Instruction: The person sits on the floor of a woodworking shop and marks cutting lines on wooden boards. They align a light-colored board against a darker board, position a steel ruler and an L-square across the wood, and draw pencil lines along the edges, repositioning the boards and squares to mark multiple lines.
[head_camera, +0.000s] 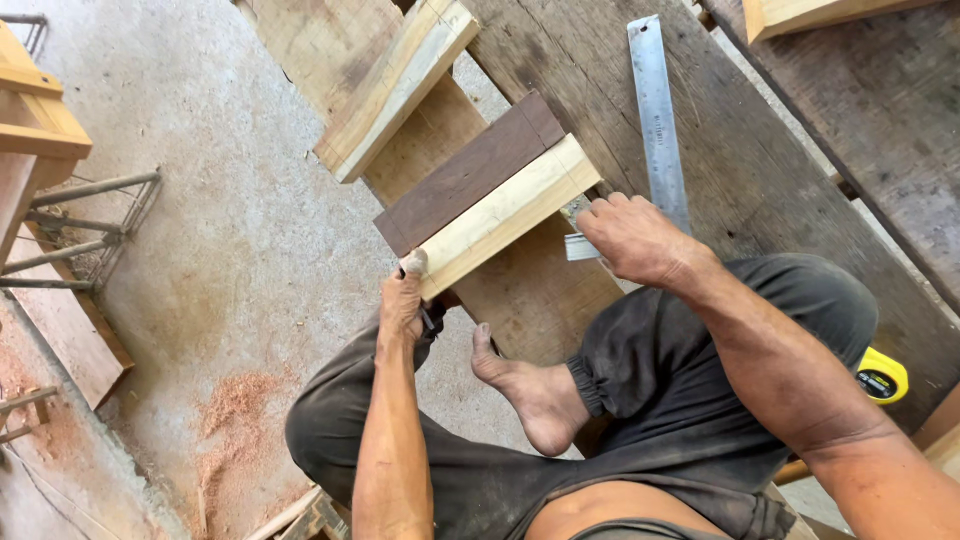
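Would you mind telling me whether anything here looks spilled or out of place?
Reddish sawdust lies spilled on the concrete floor beside the person's knee. A yellow tape measure sits half-hidden behind the right arm. Nothing looks damaged.

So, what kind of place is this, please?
Probably a small woodworking shop or an open work yard. Sawdust lies on the concrete floor, rough planks serve as a bench, and the right hand holds a steel square against a pale wood piece.

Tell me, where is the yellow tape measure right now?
In the head view the yellow tape measure sits at the far right, on the dark wooden board, tucked just behind the person's bent knee and right forearm, well below the steel square.
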